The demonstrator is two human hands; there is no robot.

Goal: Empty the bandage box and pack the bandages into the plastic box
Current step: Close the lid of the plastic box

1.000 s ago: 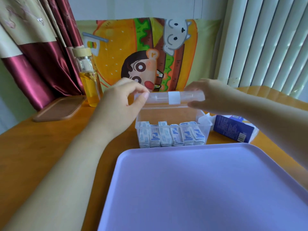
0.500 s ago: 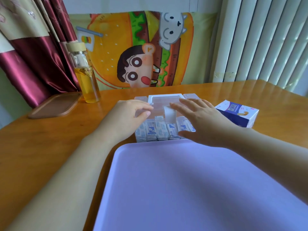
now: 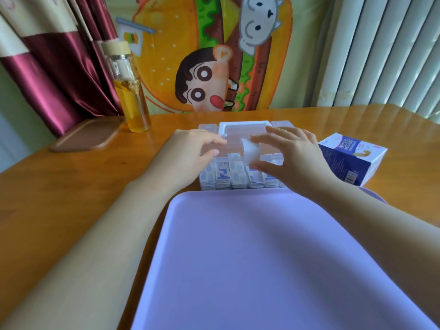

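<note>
The clear plastic box (image 3: 277, 160) stands on the table just beyond the purple tray, its lid (image 3: 245, 128) lying down on it. Several wrapped bandages (image 3: 234, 178) stand in a row inside, seen through the front wall. My left hand (image 3: 188, 153) rests on the lid's left part with relaxed fingers. My right hand (image 3: 292, 158) is on the right part, thumb and forefinger pinching the white latch (image 3: 250, 153) at the front middle. The blue and white bandage box (image 3: 350, 160) lies to the right of the plastic box.
A purple tray (image 3: 262, 258) fills the near table. At the back left stand a glass bottle (image 3: 129, 96) of yellow liquid and a flat wooden tray (image 3: 85, 136). A cartoon cloth and blinds hang behind the table.
The lid came down from upright onto the box. Both hands followed it down, and my right thumb and forefinger have closed around the white latch.
</note>
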